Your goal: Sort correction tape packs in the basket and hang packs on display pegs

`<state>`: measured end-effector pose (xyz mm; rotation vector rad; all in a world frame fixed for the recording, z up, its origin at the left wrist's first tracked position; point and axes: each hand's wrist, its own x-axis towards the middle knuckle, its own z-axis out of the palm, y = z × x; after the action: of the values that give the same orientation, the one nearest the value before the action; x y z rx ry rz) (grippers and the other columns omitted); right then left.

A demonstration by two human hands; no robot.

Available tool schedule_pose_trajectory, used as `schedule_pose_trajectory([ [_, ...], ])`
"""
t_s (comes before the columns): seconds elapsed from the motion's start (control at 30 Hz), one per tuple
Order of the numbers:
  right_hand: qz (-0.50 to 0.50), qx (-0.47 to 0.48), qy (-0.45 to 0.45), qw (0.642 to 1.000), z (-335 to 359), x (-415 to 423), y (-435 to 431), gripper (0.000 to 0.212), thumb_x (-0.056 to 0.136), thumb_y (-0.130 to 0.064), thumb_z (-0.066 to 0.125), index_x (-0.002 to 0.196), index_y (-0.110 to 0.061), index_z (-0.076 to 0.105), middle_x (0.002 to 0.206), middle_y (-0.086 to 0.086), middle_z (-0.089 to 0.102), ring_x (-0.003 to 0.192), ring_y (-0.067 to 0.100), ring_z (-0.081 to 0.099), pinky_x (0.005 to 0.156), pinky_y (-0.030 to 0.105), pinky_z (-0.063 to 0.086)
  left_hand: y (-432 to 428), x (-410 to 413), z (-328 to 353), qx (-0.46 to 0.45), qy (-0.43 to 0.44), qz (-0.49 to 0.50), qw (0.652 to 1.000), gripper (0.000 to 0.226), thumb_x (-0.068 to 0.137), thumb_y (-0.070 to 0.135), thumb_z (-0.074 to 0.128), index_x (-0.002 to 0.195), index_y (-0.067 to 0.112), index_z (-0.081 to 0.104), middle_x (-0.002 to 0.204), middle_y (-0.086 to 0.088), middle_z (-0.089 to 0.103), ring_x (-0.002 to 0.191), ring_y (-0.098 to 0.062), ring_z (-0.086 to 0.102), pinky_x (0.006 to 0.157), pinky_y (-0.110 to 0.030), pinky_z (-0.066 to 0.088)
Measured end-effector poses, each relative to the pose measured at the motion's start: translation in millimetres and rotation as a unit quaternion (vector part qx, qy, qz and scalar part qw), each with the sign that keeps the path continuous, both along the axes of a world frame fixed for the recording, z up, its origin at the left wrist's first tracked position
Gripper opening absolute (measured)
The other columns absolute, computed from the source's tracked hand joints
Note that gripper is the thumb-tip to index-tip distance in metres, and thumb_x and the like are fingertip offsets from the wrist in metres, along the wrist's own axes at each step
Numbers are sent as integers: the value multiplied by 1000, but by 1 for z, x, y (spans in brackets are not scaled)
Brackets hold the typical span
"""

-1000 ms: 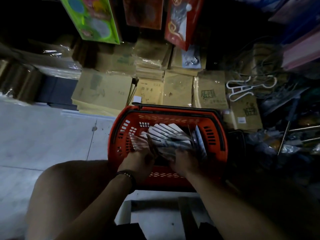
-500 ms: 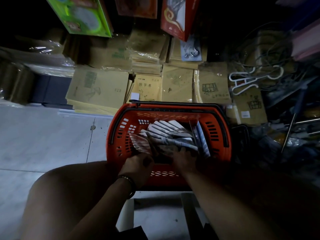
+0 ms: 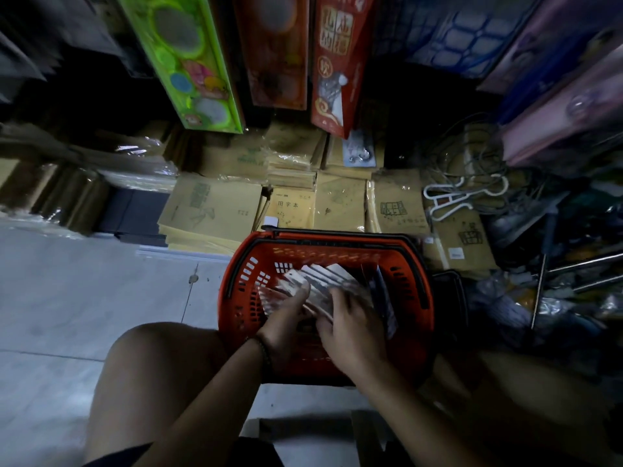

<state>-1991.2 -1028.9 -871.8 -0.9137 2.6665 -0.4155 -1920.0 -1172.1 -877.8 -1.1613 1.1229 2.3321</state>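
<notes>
Gripping fanned correction tape packs [image 3: 328, 281] with left hand [image 3: 286, 320] at near wall of basket [image 3: 337, 256]; resting right hand [image 3: 354, 328], fingers spread, on them.

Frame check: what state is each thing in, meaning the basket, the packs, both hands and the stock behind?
basket: on the floor, handles folded down, holding packs.
correction tape packs: fanned out inside the basket.
left hand: pinches the fan, thumb on top.
right hand: fingers spread on the packs; grip unclear.
notebook stacks: wrapped, piled behind the basket.
white hangers: lying loose on clutter.
</notes>
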Motion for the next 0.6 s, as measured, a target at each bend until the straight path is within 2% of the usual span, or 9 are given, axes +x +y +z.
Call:
schedule_pose_trajectory([
  [0.07, 1, -46, 27, 999, 25, 11, 1, 58, 86, -40, 69, 138, -27, 48, 136, 0, 63, 135, 28, 50, 106, 51, 49, 9, -1, 20, 9, 45, 66, 997, 71, 96, 69, 62, 142, 15, 68, 139, -19, 71, 132, -37, 66, 118, -56, 46],
  [0.13, -5, -118, 36, 992, 46, 23, 1, 63, 81, -37, 70, 140, -27, 51, 140, -3, 58, 139, 28, 44, 112, 51, 43, 15, 1, 36, -19, 92, 106, 990, 70, 94, 59, 72, 143, 11, 64, 138, -23, 70, 130, -40, 68, 117, -58, 48],
  [0.23, -1, -209, -16, 978, 73, 33, 4, 79, 76, -36, 70, 151, -30, 45, 157, -7, 38, 148, 23, 36, 118, 49, 40, 15, 6, 56, -89, 113, 145, 979, 54, 93, 42, 79, 138, 14, 67, 132, -20, 74, 125, -40, 71, 115, -64, 48],
  [0.33, 42, -240, -53, 968, 95, 33, 11, 84, 79, -44, 71, 156, -36, 39, 159, -10, 29, 150, 21, 35, 116, 46, 42, 12, 9, 80, -110, 119, 168, 972, 42, 98, 32, 74, 136, 15, 69, 129, -19, 76, 123, -40, 72, 114, -64, 49],
  [0.43, 67, -267, -47, 960, 122, 28, 15, 74, 84, -45, 72, 152, -34, 45, 152, -11, 35, 143, 18, 41, 112, 43, 44, 4, 8, 107, -107, 134, 193, 966, 43, 97, 32, 72, 137, 16, 67, 130, -22, 74, 123, -46, 70, 112, -67, 49],
  [0.53, 99, -282, 20, 954, 155, 15, 14, 55, 89, -32, 69, 142, -26, 56, 141, -9, 43, 135, 16, 46, 108, 40, 45, -4, 4, 143, -97, 140, 213, 962, 43, 98, 32, 71, 136, 13, 65, 125, -25, 75, 112, -48, 74, 93, -63, 60],
  [0.6, 117, -284, 49, 950, 182, 0, 12, 56, 90, -28, 67, 144, -26, 54, 145, -9, 40, 139, 14, 42, 113, 38, 43, -7, 1, 166, -81, 162, 200, 963, 39, 102, 30, 66, 134, 8, 67, 125, -29, 74, 111, -49, 74, 87, -57, 61],
])
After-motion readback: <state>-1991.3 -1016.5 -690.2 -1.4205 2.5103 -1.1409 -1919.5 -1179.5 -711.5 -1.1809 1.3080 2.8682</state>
